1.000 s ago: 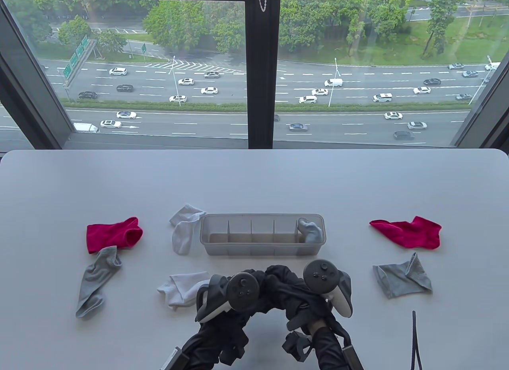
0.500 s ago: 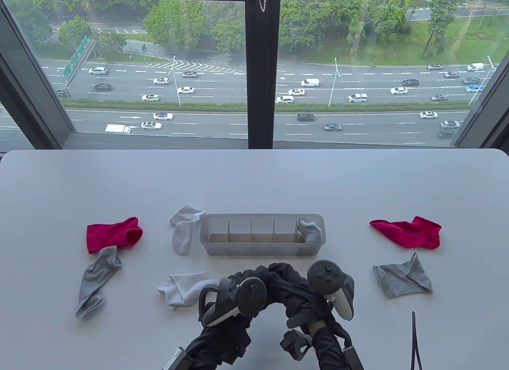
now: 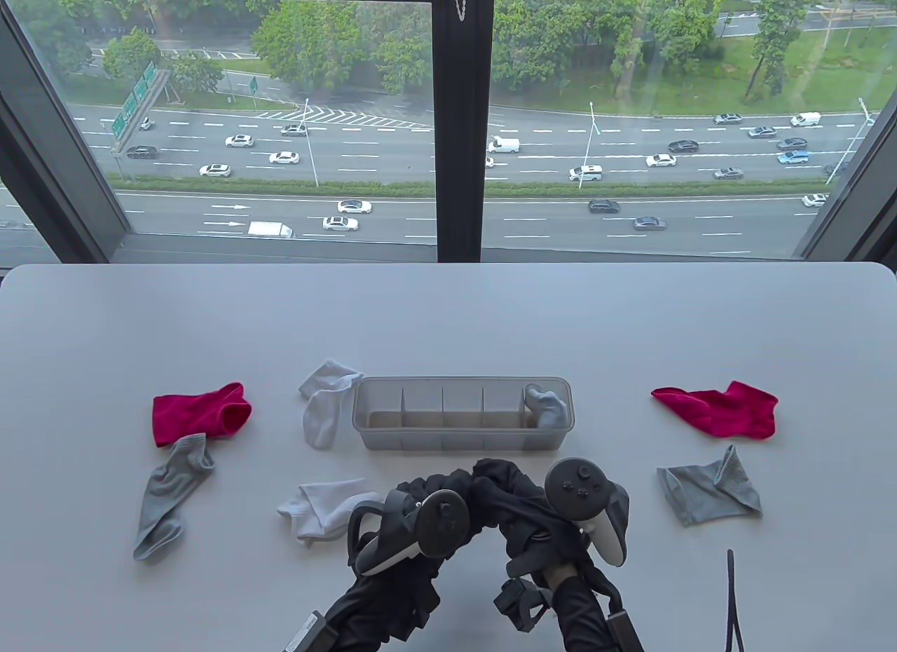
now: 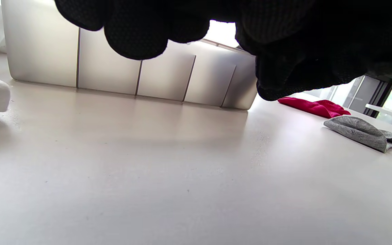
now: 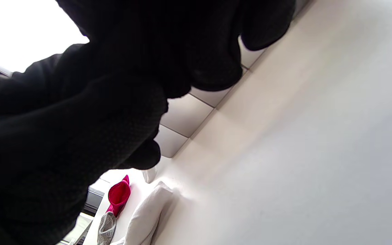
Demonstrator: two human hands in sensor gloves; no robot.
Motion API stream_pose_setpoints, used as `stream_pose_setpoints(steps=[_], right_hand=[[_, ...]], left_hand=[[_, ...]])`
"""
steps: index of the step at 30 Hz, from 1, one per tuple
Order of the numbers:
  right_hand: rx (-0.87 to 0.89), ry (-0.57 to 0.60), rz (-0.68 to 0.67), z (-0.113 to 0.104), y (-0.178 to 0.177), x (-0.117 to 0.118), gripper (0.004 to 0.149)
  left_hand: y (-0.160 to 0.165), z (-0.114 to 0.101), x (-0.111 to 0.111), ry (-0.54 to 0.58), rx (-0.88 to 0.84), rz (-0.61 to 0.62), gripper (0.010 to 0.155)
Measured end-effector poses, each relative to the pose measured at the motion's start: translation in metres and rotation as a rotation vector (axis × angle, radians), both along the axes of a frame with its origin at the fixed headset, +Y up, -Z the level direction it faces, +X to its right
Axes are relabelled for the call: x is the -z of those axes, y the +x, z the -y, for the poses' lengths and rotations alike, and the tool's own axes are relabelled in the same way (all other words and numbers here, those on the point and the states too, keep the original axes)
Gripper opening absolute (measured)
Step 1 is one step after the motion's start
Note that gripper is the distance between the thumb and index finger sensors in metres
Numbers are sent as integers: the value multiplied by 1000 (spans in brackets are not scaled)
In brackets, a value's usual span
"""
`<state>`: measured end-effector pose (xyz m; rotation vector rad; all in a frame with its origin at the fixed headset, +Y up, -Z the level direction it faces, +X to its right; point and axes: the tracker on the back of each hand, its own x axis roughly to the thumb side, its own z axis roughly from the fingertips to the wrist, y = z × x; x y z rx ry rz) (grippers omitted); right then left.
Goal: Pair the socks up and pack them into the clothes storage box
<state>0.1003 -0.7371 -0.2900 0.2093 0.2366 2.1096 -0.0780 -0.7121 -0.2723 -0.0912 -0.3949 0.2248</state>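
Both hands hold a bundle of black socks (image 3: 494, 494) just above the table, in front of the clear divided storage box (image 3: 462, 438). My left hand (image 3: 427, 501) grips the bundle's left end and my right hand (image 3: 543, 522) its right end; the fingers are hidden under the trackers. A pale blue-grey sock roll (image 3: 546, 405) fills the box's rightmost compartment. Loose on the table lie two white socks (image 3: 324, 406) (image 3: 319, 512), two red socks (image 3: 200, 413) (image 3: 722, 410) and two grey socks (image 3: 165, 498) (image 3: 711, 494). Black fabric (image 4: 301, 61) hangs in the left wrist view before the box wall (image 4: 114, 68).
The white table (image 3: 448, 315) ends at a window along its far edge. A thin black cable (image 3: 731, 596) stands at the front right. In the right wrist view the box (image 5: 185, 115), a red sock (image 5: 118, 195) and a white sock (image 5: 148, 214) show beyond my glove.
Both hands have shifted slightly to the right with the black bundle between them, the left one also a little lower. The socks on the table have not moved.
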Motion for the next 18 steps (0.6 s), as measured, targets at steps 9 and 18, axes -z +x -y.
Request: stream_pose_setpoints(steps=[9, 18], right_hand=[[-10, -2, -10, -1, -2, 0, 59], [440, -98, -41, 3, 0, -2, 80]], left_hand=[[-4, -6, -1, -2, -58, 15, 72], [-29, -19, 5, 55, -394, -85, 65]])
